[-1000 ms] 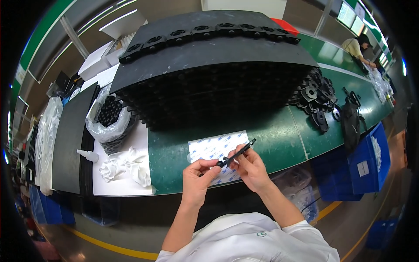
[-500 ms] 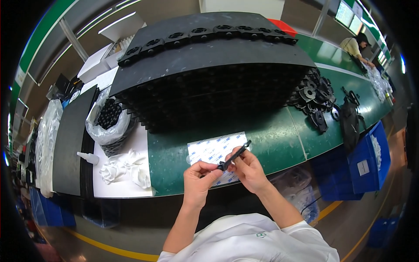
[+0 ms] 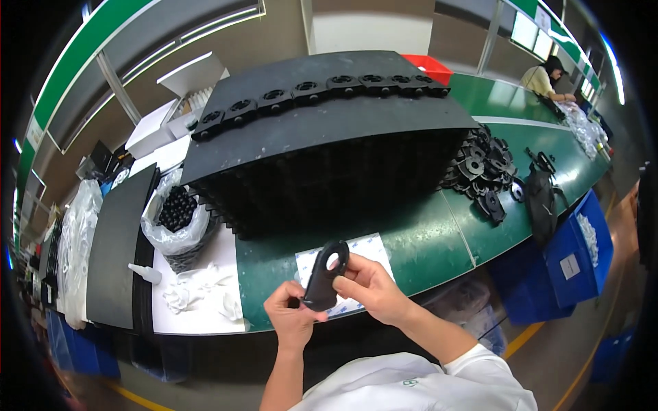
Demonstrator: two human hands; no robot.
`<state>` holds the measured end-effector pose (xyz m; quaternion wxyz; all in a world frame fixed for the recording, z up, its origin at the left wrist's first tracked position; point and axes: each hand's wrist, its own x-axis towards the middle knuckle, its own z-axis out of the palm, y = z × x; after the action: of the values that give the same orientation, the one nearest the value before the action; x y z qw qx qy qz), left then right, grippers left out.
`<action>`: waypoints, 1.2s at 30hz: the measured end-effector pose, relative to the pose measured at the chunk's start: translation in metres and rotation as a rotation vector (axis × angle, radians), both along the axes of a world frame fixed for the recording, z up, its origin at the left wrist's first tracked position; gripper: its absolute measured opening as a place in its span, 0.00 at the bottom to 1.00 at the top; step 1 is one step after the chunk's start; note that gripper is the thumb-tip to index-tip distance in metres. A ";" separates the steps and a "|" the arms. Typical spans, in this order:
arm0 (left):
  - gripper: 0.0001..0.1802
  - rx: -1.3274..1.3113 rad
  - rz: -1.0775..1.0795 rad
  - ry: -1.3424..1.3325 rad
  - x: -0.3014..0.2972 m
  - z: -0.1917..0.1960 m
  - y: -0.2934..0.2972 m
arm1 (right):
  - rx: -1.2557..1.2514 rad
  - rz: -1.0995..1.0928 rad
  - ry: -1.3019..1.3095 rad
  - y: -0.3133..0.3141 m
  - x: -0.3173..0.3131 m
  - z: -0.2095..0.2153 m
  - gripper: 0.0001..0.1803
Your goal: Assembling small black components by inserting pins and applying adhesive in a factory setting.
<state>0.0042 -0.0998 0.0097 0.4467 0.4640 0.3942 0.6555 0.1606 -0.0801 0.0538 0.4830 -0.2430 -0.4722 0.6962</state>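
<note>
Over the bench's front edge I hold a black plastic part, a flat piece with a round ring-like hole at its upper end. My right hand grips its right side, thumb on the face just below the hole. At the lower end, my left hand is closed, fingers and thumb pinching the part's edge. A small dark thing shows between the left fingers; whether it belongs to the part I cannot tell. Beneath my hands lies a white sheet with blue print, partly covered by them.
Behind rises a big stack of black boards, topped by a row of black ring parts. Left stand a bag of black balls, a white nozzle bottle and crumpled white gloves. Right lie piled black parts; beyond, a person works.
The black part has turned from edge-on to showing its broad face and hole. Both hands have shifted slightly left. The whole view has tilted up a little.
</note>
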 end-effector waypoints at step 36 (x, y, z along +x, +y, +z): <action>0.17 -0.538 -0.328 -0.970 -0.034 -0.012 -0.013 | 1.211 -1.322 -0.809 0.086 0.059 0.027 0.11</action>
<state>-0.0301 -0.1128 -0.0023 0.7744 0.0353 0.2201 0.5921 0.2192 0.0059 0.0806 0.6199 -0.3895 -0.6480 -0.2098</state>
